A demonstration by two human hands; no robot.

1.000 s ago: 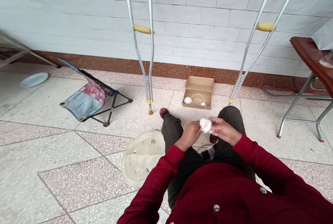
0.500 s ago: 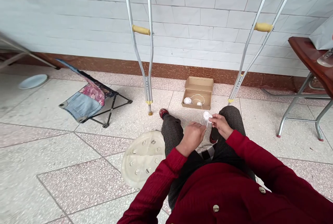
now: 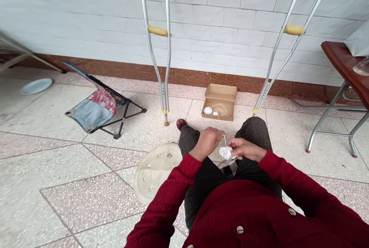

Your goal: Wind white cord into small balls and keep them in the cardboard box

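Note:
Between my knees, my right hand grips a white ball of yarn from its right side. My left hand is closed just above and left of the ball, pinching a white strand that runs down to it. On the floor ahead stands an open cardboard box, its lid tipped back toward the wall. Inside it lie a larger white yarn ball and a smaller one, with a loose cream strand curling to their right.
Two metal crutches, one left and one right, lean on the tiled wall. A folding stool sits at left, near a pale plate. A round pale mat lies by my leg. At right is a brown table.
The yarn ball and right hand have come lower, toward my lap. My left hand has risen slightly leftward, drawing up the strand. The small ball in the box has shifted left.

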